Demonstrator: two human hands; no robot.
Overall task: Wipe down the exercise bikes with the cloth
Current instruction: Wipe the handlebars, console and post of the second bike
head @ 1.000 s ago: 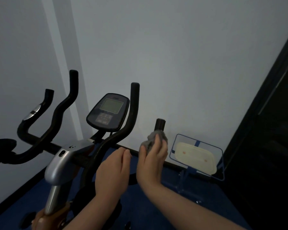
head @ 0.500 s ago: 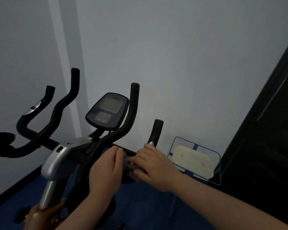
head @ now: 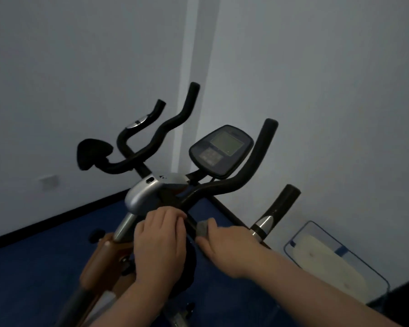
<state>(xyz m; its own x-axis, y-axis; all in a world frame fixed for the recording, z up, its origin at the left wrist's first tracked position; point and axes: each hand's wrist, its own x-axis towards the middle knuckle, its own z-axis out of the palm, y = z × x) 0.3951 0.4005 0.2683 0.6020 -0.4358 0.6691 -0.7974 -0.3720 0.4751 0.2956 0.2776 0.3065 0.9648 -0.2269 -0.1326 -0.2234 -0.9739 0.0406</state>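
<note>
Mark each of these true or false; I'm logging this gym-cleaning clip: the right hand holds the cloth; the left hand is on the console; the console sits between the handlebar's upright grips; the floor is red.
1. The right hand holds the grey cloth on the handlebar. True.
2. The left hand rests on the console. False: it grips the bar near the silver stem cover.
3. The console sits between the upright grips. True.
4. The floor is red. False: blue.

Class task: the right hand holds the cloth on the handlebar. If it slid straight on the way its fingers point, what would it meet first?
Probably the left hand, gripping the same handlebar just past the cloth in the right hand; depth is unclear.
</note>
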